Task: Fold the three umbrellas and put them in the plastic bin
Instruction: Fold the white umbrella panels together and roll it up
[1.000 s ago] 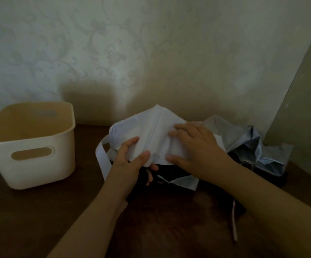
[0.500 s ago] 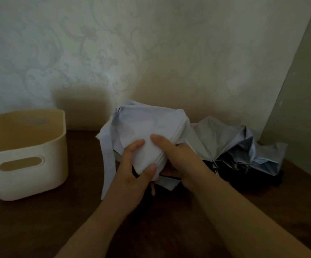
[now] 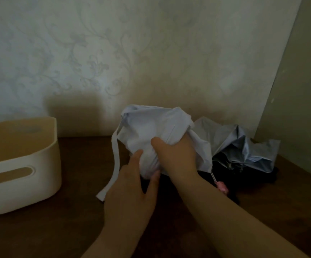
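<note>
Umbrellas lie bunched right of the cream plastic bin (image 3: 20,164), none inside it yet. Bin sits at the left table edge, top open; a bare strip of dark wooden table (image 3: 83,164) separates it from the white umbrella (image 3: 151,131). White closing strap (image 3: 115,161) hangs down that umbrella's bin side, its end on the table. Left hand (image 3: 132,190) rests its fingers on the lower canopy, not clenched. Right hand (image 3: 177,157) is clenched round the bundle's middle. Half a second ago the canopy was looser, both hands lower on it; now it is gathered tight. Long axis roughly upright, leaning away from the bin. Grey-blue umbrella (image 3: 244,146) lies crumpled beyond, against the wall corner, over dark fabric.
</note>
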The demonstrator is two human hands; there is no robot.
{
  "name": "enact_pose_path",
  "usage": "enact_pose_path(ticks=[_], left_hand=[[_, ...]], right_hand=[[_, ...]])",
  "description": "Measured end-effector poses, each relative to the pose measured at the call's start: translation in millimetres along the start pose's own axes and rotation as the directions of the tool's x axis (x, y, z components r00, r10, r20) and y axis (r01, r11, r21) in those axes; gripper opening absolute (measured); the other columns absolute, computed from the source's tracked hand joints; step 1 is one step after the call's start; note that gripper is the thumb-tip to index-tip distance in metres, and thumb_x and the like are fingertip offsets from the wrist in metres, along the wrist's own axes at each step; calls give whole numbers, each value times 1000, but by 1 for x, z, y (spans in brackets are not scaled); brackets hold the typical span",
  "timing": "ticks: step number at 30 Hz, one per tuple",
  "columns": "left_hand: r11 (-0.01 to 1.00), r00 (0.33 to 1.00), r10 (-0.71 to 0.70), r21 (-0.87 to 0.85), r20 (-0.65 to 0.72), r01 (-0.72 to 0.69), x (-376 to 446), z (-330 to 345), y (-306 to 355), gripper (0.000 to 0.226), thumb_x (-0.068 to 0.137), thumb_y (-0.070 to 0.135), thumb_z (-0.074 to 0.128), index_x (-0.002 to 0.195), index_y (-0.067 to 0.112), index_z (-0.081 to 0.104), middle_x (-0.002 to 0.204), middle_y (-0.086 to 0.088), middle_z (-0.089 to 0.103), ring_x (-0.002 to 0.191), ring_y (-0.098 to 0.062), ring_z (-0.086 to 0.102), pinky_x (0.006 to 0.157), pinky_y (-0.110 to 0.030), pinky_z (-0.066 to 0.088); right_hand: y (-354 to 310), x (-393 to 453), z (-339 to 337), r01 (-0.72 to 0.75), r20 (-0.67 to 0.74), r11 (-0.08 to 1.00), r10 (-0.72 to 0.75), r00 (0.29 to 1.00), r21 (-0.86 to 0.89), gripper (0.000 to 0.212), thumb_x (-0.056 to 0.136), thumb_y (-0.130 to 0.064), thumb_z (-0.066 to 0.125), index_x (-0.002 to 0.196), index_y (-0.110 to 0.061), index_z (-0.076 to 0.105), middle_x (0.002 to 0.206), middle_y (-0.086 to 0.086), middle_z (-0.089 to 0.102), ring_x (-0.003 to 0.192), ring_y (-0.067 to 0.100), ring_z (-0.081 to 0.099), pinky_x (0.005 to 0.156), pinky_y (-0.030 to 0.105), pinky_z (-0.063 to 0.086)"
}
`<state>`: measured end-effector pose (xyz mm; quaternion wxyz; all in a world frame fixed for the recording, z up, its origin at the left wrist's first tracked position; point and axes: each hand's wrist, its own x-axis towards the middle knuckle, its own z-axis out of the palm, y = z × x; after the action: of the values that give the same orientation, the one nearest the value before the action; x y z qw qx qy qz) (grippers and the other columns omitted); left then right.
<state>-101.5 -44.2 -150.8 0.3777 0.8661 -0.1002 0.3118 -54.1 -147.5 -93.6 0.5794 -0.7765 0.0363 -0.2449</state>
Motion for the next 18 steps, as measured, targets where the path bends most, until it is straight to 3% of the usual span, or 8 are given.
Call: enact_pose_path(ticks=[2, 4, 7, 9, 11, 14, 17, 18], left_hand=[[996, 999, 38, 74, 24, -40, -3, 6, -3, 66, 88, 53, 40, 146, 38, 13, 122, 10, 46, 89, 3, 40, 58, -6, 27], [997, 997, 37, 58, 66, -41, 0, 6, -7, 64, 92, 45, 40, 144, 43, 2, 116, 12, 46, 84, 2, 45, 60, -10, 34], [993, 996, 9, -117, 93, 2, 7, 2, -14, 57, 92, 41, 40, 144, 37, 19, 98, 18, 48, 65, 3, 53, 56, -11, 43], [961, 993, -20, -271, 116, 51, 10, -2, -15, 55, 85, 49, 38, 138, 43, 28, 95, 23, 55, 71, 0, 61, 58, -10, 47], [873, 984, -104, -461, 147, 161, 15, -5, -12, 45, 82, 50, 41, 126, 51, 33, 102, 23, 57, 80, 5, 62, 61, -9, 48], [686, 946, -226, -652, 234, 324, 22, -10, -13, 41, 84, 52, 41, 124, 47, 42, 98, 7, 64, 69, -8, 65, 55, -21, 51], [581, 916, -316, -712, 249, 394, 26, -13, -14, 22, 89, 50, 37, 108, 52, 48, 73, -4, 65, 54, -15, 60, 48, -28, 51], [563, 914, -325, -727, 242, 393, 26, -13, -14, 17, 89, 50, 37, 100, 55, 49, 66, -3, 65, 50, -15, 59, 48, -29, 51]], right_hand=[[2, -2, 5, 12, 3, 1000, -12, 1000, -13, 46, 79, -28, 67, 119, -18, 48, 94, -12, 50, 84, 5, 47, 55, 9, 32], [2, -9, 11, 26, 30, 1000, -26, 999, 9, 51, 79, -29, 68, 123, -17, 46, 97, -11, 51, 87, 4, 48, 60, 10, 37], [-1, -12, 13, 50, 91, 999, -51, 995, 17, 51, 78, -34, 71, 121, -20, 48, 99, -12, 54, 86, 2, 51, 61, 7, 39], [-3, -9, 10, 62, 143, 998, -63, 988, 9, 49, 75, -46, 72, 112, -21, 53, 98, -13, 59, 87, 2, 57, 69, 14, 49], [-6, -6, 4, 43, 205, 998, -32, 978, -48, 56, 72, -60, 68, 104, -16, 57, 95, -6, 68, 82, 7, 66, 70, 28, 58], [-12, -1, -13, 74, 284, 979, -18, 959, -188, 46, 81, -60, 58, 100, -19, 59, 82, -2, 69, 60, 6, 67, 55, 18, 54], [-10, 8, -30, 187, 241, 929, -111, 964, -320, 33, 84, -55, 57, 93, -22, 59, 80, -4, 64, 72, 11, 63, 68, 26, 51], [-7, 10, -34, 206, 221, 915, -134, 966, -346, 31, 85, -52, 57, 94, -23, 57, 82, -4, 62, 74, 10, 60, 65, 25, 47]])
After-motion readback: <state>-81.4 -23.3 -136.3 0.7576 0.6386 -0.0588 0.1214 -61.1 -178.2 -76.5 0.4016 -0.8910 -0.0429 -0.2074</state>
